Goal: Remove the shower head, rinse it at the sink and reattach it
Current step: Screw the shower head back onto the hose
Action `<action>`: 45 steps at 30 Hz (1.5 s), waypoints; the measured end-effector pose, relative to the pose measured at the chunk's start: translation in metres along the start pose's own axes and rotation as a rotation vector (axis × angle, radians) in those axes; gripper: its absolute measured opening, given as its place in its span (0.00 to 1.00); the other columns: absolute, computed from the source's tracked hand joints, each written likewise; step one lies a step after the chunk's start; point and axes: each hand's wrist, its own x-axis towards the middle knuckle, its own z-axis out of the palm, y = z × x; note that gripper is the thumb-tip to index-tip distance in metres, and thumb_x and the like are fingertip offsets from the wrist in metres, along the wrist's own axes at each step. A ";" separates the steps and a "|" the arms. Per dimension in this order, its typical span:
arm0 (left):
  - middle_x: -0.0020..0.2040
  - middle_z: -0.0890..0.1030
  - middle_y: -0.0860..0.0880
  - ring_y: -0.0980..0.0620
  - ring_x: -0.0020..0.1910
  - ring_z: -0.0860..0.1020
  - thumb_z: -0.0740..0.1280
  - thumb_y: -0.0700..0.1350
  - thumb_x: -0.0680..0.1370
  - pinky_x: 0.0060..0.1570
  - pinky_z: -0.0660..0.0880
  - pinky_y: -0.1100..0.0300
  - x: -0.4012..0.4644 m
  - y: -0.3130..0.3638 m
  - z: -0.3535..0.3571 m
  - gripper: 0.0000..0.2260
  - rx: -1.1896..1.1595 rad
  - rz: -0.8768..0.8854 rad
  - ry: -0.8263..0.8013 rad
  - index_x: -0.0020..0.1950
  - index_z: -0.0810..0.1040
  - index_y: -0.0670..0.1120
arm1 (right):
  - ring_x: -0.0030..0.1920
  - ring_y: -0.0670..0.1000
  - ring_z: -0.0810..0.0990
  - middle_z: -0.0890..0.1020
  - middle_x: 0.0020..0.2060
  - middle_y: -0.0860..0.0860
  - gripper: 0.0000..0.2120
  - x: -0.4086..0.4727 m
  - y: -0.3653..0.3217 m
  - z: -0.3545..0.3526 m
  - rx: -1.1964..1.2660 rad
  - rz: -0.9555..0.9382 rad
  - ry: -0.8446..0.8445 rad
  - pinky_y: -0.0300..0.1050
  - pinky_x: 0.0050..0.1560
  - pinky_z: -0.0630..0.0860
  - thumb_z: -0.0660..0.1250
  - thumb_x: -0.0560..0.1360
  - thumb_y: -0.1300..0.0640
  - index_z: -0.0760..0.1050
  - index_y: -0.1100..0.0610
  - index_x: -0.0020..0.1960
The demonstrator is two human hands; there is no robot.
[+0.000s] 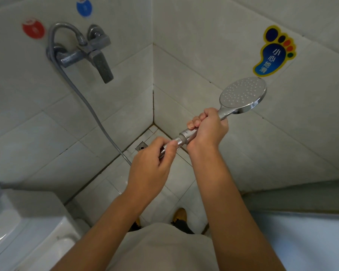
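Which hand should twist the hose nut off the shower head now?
Probably left: the left hand already pinches the hose nut, while the right hand grips the shower head handle, steadying it.

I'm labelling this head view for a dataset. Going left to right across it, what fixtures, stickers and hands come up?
red sticker → blue sticker → faucet handle → left hand → right hand → shower head → foot-shaped sticker
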 end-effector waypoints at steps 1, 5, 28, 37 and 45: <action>0.30 0.72 0.54 0.56 0.27 0.71 0.56 0.59 0.78 0.25 0.65 0.65 0.001 -0.001 -0.001 0.18 0.008 0.012 0.004 0.50 0.77 0.47 | 0.22 0.47 0.63 0.65 0.27 0.50 0.09 0.000 0.000 0.000 -0.006 0.001 -0.002 0.39 0.22 0.64 0.56 0.75 0.71 0.66 0.58 0.49; 0.35 0.77 0.52 0.52 0.30 0.75 0.65 0.53 0.78 0.27 0.75 0.53 0.004 -0.002 -0.002 0.08 0.026 0.041 0.011 0.55 0.73 0.53 | 0.23 0.47 0.63 0.66 0.26 0.50 0.09 0.002 -0.001 -0.001 -0.010 0.004 0.003 0.40 0.23 0.65 0.56 0.76 0.71 0.66 0.58 0.49; 0.32 0.76 0.53 0.55 0.29 0.74 0.60 0.63 0.77 0.26 0.70 0.61 0.009 -0.001 0.002 0.15 0.035 0.005 0.041 0.51 0.74 0.53 | 0.22 0.47 0.62 0.65 0.25 0.50 0.10 0.007 -0.001 0.006 -0.002 0.013 0.007 0.40 0.22 0.64 0.56 0.75 0.71 0.65 0.57 0.48; 0.35 0.77 0.57 0.55 0.31 0.76 0.66 0.52 0.78 0.28 0.73 0.60 0.013 -0.003 0.002 0.08 0.038 0.068 0.077 0.53 0.76 0.51 | 0.22 0.47 0.63 0.65 0.27 0.50 0.10 0.012 0.001 0.005 -0.002 0.018 0.027 0.40 0.23 0.65 0.55 0.75 0.71 0.65 0.57 0.48; 0.34 0.77 0.52 0.53 0.30 0.76 0.62 0.61 0.77 0.27 0.73 0.57 0.015 -0.001 0.003 0.13 0.027 0.011 0.027 0.55 0.73 0.55 | 0.22 0.47 0.62 0.65 0.27 0.50 0.10 0.013 0.001 0.009 0.010 0.019 0.046 0.39 0.22 0.64 0.55 0.75 0.72 0.65 0.58 0.49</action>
